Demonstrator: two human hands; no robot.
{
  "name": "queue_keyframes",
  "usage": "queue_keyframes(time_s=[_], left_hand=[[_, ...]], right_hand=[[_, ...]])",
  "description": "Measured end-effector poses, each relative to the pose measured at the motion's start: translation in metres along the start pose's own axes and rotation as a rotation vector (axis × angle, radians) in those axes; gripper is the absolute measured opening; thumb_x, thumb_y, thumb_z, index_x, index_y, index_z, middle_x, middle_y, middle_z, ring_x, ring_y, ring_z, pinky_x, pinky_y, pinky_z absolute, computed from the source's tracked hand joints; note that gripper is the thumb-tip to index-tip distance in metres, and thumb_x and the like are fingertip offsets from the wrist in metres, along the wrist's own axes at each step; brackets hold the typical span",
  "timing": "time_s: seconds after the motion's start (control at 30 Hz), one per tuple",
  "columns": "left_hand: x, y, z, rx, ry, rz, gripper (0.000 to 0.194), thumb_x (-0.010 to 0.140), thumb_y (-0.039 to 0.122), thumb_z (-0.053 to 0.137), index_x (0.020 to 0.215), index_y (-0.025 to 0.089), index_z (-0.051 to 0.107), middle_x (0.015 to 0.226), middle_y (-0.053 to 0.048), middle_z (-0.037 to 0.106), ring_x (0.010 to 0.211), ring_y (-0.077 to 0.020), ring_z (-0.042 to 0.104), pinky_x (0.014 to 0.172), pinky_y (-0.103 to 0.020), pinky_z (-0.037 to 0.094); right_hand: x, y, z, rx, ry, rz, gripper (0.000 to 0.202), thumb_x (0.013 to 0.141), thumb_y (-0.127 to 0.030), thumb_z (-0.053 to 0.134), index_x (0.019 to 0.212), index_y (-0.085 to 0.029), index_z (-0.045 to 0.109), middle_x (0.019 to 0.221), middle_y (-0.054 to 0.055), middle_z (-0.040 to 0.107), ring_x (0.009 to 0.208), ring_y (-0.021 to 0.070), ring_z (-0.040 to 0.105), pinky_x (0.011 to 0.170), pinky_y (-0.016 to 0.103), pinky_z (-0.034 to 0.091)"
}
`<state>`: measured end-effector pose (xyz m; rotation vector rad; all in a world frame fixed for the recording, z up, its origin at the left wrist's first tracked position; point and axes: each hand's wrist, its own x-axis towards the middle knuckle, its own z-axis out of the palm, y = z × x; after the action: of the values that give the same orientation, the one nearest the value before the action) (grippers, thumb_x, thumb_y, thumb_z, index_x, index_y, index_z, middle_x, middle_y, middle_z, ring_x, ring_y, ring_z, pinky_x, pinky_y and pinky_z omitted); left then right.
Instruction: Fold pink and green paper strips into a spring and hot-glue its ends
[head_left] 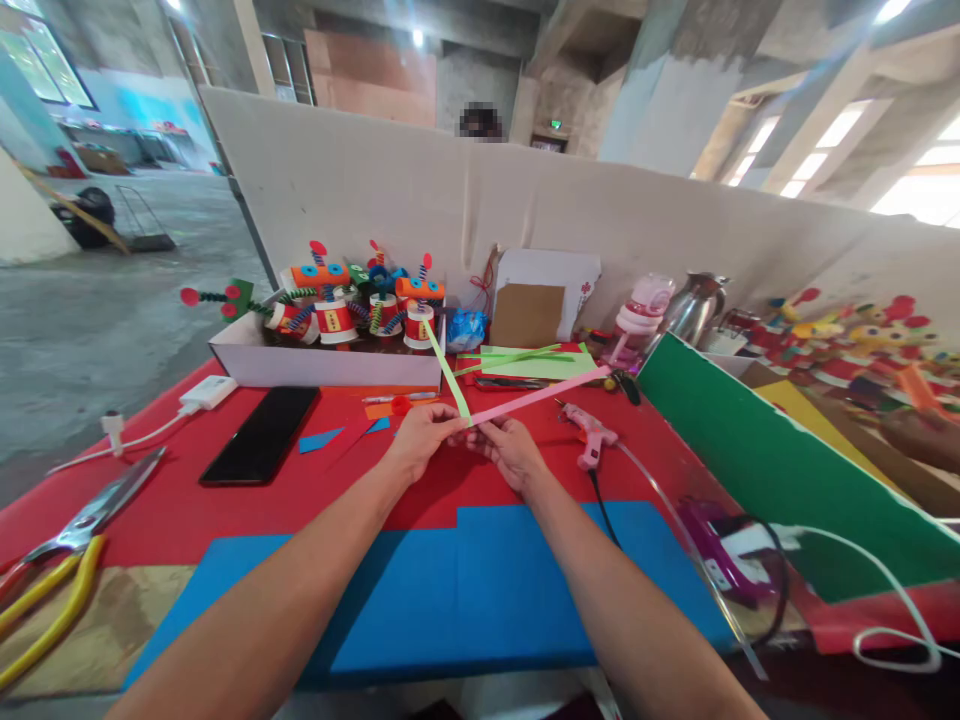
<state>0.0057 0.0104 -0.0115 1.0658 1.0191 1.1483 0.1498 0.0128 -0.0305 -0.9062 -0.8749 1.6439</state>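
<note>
Above the middle of the table, both my hands meet at the joined ends of two paper strips. My left hand [425, 437] pinches where the light green paper strip [448, 375] ends; that strip slants up and to the left. Fingers of my right hand [512, 450] are closed on the end of the pink paper strip [544, 395], which stretches up and to the right. The ends cross at my fingertips, nearly at a right angle. Whether they are glued I cannot tell. A pink hot glue gun [590, 432] lies just right of my right hand.
A white box [322, 370] of paper-cup figures stands at the back left. Nearer are a phone [260, 437] and large yellow-handled scissors [82, 530]. Blue sheets [420, 590] cover the table's front. On the right are a green board [780, 460], a purple power strip [724, 550] and cables.
</note>
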Motion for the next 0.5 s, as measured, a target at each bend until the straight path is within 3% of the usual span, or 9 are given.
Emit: queue_keyframes(time_s=[0.27, 0.5], left_hand=[[0.0015, -0.0023, -0.0006, -0.001, 0.015, -0.02, 0.025, 0.053, 0.031, 0.078, 0.059, 0.013, 0.061, 0.052, 0.001, 0.06, 0.046, -0.0076, 0.048, 0.05, -0.022, 0.038], [-0.0013, -0.0021, 0.0041, -0.091, 0.066, -0.1, 0.018, 0.054, 0.024, 0.074, 0.059, 0.013, 0.06, 0.052, -0.001, 0.061, 0.046, -0.0095, 0.052, 0.05, -0.023, 0.041]], right_hand=[[-0.0019, -0.0001, 0.0002, -0.039, -0.042, 0.02, 0.033, 0.051, -0.036, 0.085, 0.069, -0.015, 0.067, 0.057, 0.0, 0.066, 0.054, 0.0106, 0.061, 0.061, 0.024, 0.052], [-0.005, -0.0014, 0.0049, -0.061, 0.004, -0.01, 0.036, 0.051, -0.04, 0.084, 0.069, -0.017, 0.063, 0.057, -0.003, 0.065, 0.053, 0.0085, 0.06, 0.059, 0.022, 0.051]])
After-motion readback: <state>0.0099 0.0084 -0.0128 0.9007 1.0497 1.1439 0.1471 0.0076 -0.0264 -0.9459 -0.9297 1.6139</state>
